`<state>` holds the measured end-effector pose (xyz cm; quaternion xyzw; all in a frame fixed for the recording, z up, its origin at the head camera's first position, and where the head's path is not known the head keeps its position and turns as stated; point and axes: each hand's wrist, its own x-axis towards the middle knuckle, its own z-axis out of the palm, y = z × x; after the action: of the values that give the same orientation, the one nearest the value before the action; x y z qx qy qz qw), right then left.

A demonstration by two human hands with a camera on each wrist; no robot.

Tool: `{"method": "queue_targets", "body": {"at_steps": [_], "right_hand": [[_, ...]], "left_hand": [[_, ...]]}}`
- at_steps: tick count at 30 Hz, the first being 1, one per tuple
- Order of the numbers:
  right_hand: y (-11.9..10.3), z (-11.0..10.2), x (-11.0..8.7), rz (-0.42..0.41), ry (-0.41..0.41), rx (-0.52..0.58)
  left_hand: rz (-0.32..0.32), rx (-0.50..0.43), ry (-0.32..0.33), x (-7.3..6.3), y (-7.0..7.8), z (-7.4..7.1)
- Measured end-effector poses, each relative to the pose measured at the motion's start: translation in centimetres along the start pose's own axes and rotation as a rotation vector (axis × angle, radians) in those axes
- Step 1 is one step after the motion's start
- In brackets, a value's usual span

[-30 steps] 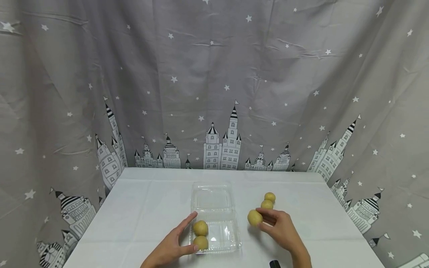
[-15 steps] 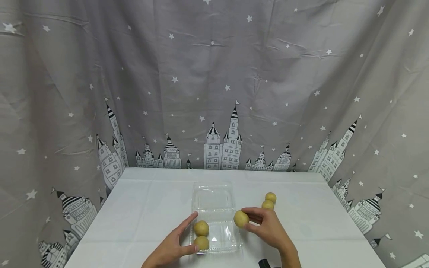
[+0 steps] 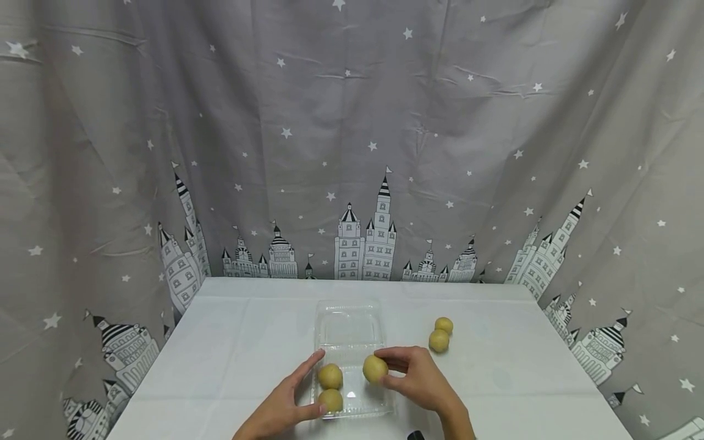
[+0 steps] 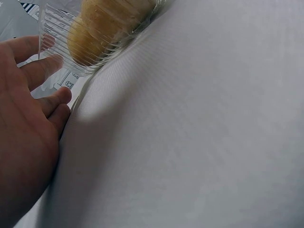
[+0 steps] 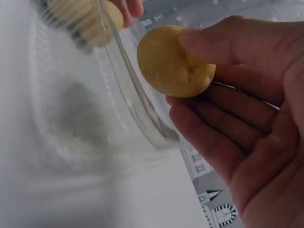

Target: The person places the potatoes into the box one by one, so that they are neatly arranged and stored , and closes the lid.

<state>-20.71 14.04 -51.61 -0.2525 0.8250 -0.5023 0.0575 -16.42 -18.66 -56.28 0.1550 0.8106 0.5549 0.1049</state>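
My right hand (image 3: 420,380) pinches a round yellow potato (image 3: 375,370) between thumb and fingers, above the right part of a clear plastic clamshell container (image 3: 360,400). In the right wrist view, the held potato (image 5: 173,61) appears beside the container's rim. Two more potatoes, a farther one (image 3: 330,376) and a nearer one (image 3: 330,400), lie one behind the other along the container's left side. My left hand (image 3: 283,400) rests at that side, fingers extended and thumb by the near corner. Its fingertips meet the ridged clear wall (image 4: 59,33) in the left wrist view.
The container's lid (image 3: 350,327) lies folded back, away from me. Two potatoes, one nearer (image 3: 439,340) and one farther (image 3: 443,325), sit together on the white table (image 3: 511,366) to the right. A grey curtain (image 3: 352,122) with stars and castles hangs behind.
My right hand has carried its potato leftward from beside the container to above its right part. The left hand and the potatoes in the container have stayed put.
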Motion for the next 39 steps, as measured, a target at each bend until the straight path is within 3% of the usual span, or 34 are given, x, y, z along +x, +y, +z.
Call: {"method": "queue_targets", "body": {"at_steps": [18, 31, 39], "right_hand": [[-1.7, 2.8, 1.5, -0.017, -0.149, -0.107], [-2.4, 3.6, 2.1, 0.078, -0.230, -0.136], [-2.4, 3.6, 2.3, 0.073, -0.254, -0.166]], "left_hand": [[-0.026, 0.022, 0.004, -0.2, 0.3, -0.1], [-0.016, 0.010, -0.004, -0.1, 0.3, 0.0], [-0.015, 0.006, -0.006, -0.2, 0.3, 0.0]]}}
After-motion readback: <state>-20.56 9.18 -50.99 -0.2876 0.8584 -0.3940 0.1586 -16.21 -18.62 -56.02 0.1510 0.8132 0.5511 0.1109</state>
